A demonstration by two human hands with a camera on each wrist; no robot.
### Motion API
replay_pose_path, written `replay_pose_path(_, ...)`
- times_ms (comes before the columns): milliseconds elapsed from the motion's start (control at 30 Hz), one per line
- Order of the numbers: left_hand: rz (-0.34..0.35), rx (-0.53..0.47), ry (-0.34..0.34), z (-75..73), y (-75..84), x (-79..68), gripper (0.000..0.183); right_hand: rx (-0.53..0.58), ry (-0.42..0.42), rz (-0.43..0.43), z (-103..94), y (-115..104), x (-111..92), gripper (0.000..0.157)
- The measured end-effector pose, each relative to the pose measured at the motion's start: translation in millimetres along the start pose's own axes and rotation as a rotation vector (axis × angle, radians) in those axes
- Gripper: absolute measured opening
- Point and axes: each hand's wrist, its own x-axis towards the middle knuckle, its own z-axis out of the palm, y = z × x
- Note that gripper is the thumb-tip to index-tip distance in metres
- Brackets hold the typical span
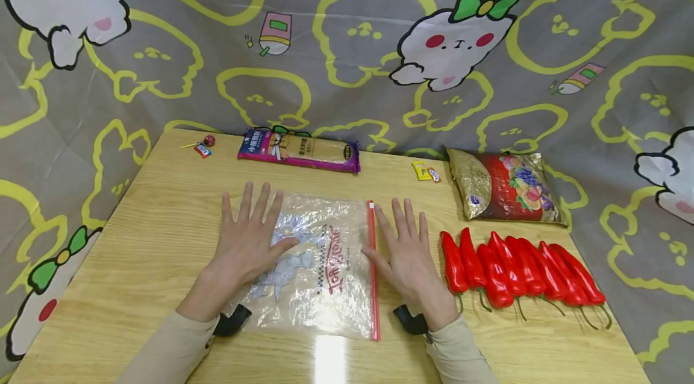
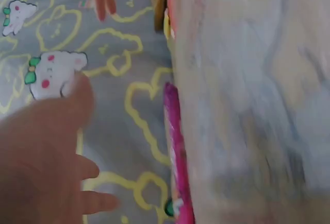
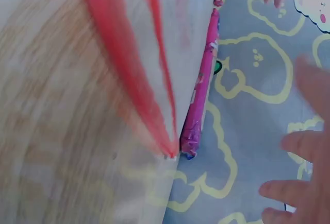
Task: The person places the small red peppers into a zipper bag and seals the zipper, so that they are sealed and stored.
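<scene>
A clear zip bag [image 1: 303, 305] lies flat on the table, with a red zip strip [image 1: 374, 275] along its right edge, red lettering and grey-blue patches. My left hand [image 1: 245, 245] is spread above the bag's left part, hiding some of it. Just right of the zip strip is my right hand [image 1: 406, 260], fingers straight, its thumb over the strip. The left wrist view shows the left hand [image 2: 41, 147] raised off the tabletop; in the right wrist view the right hand [image 3: 309, 157] is raised too. Neither holds anything.
Several red peppers [image 1: 496, 275] lie in a row at right. Behind them sits a gold and red packet [image 1: 509, 185]. A purple-edged noodle-like packet [image 1: 298, 150] lies at the back, with small wrapped sweets [image 1: 420, 170] to its right and a lollipop [image 1: 208, 141] to its left.
</scene>
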Motion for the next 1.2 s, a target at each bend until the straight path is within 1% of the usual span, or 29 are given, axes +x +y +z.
replay_pose_path(33, 0.023, -0.011, 0.020, -2.4, 4.2, 0.1, 0.077, 0.007, 0.027, -0.015, -0.6, 1, 0, 0.069)
replay_pose_path(100, 0.068, -0.045, 0.063, -7.0, 15.8, 0.3, 0.059, 0.031, 0.103, -0.048, -2.3, 2, 1, 0.055)
replay_pose_path(133, 0.089, -0.073, 0.087, -9.0, 23.3, 0.3, 0.046, 0.049, 0.148, -0.064, -3.5, 2, 1, 0.045)
replay_pose_path(200, 0.139, -0.136, 0.108, -12.5, 41.2, 0.2, 0.026, 0.088, 0.238, -0.083, -6.0, 3, 2, 0.024)
replay_pose_path(233, 0.167, -0.172, 0.114, -13.7, 51.4, 0.5, 0.022, 0.106, 0.279, -0.086, -7.2, 3, 2, 0.016)
replay_pose_path(267, 0.191, -0.206, 0.103, -14.6, 62.1, 0.9, 0.022, 0.118, 0.314, -0.084, -8.5, 2, 3, 0.010)
replay_pose_path(300, 0.221, -0.239, 0.089, -14.9, 73.4, 1.6, 0.023, 0.127, 0.345, -0.080, -9.7, 2, 3, 0.009)
replay_pose_path(367, 0.276, -0.273, 0.038, -13.6, 96.1, 4.0, 0.026, 0.142, 0.401, -0.063, -12.5, 2, 3, 0.010)
replay_pose_path(467, 0.335, -0.258, -0.009, -4.2, 127.4, 10.2, 0.027, 0.153, 0.487, -0.031, -16.8, 2, 1, 0.013)
replay_pose_path(533, 0.335, -0.223, -0.041, 5.8, 143.6, 15.2, 0.026, 0.166, 0.536, -0.013, -20.0, 3, 0, 0.013)
replay_pose_path(600, 0.317, -0.171, -0.066, 16.2, 154.8, 20.3, 0.026, 0.175, 0.572, -0.002, -22.3, 3, -1, 0.014)
replay_pose_path(667, 0.275, -0.146, -0.107, 24.5, 161.2, 24.6, 0.029, 0.186, 0.591, 0.001, -24.3, 4, -1, 0.013)
replay_pose_path(767, 0.208, -0.138, -0.214, 33.7, 164.2, 30.8, 0.040, 0.203, 0.607, -0.005, -25.2, 4, -1, 0.012)
replay_pose_path(867, 0.149, -0.174, -0.294, 40.2, 164.3, 35.2, 0.045, 0.210, 0.614, -0.010, -25.6, 4, -2, 0.011)
replay_pose_path(900, 0.138, -0.183, -0.301, 42.1, 164.1, 36.5, 0.043, 0.211, 0.614, -0.010, -25.8, 4, -2, 0.011)
replay_pose_path(967, 0.131, -0.191, -0.284, 45.0, 163.5, 38.6, 0.036, 0.214, 0.609, -0.011, -26.1, 4, -2, 0.012)
replay_pose_path(1067, 0.122, -0.243, -0.227, 46.7, 158.5, 40.8, 0.026, 0.230, 0.592, -0.013, -26.2, 4, -2, 0.012)
replay_pose_path(1133, 0.117, -0.309, -0.194, 45.2, 151.9, 40.4, 0.026, 0.252, 0.573, -0.022, -25.6, 3, -2, 0.011)
replay_pose_path(1200, 0.101, -0.398, -0.149, 42.2, 143.0, 38.6, 0.028, 0.284, 0.541, -0.048, -24.6, 2, -2, 0.009)
